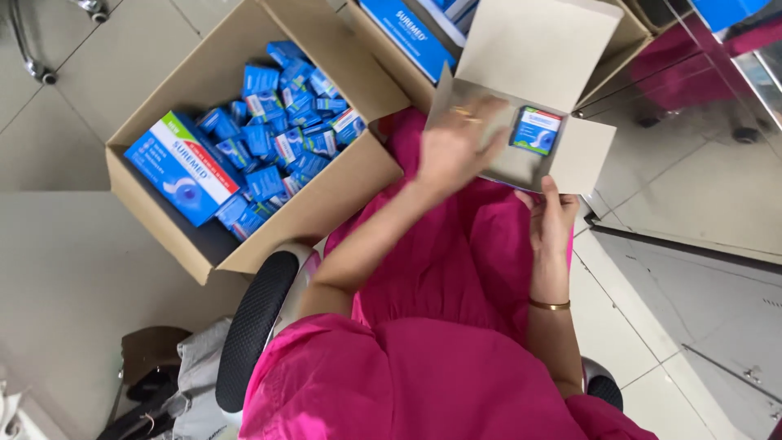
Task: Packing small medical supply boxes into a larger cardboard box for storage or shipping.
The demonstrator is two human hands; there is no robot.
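An open white carton [533, 57] rests on my lap over a pink dress. A small blue and white packet [536, 130] lies inside it. My left hand [456, 147] hovers over the carton's left part with fingers spread, holding nothing, just left of the packet. My right hand [552, 218] grips the carton's lower edge from beneath. A gold bangle sits on that wrist.
A large cardboard box [326, 204] at my left holds several small blue packets [277, 138] and one big blue box [183, 167]. Another cardboard box [391, 53] with blue boxes stands behind. A black chair armrest [254, 322] is at my left; tiled floor lies all around.
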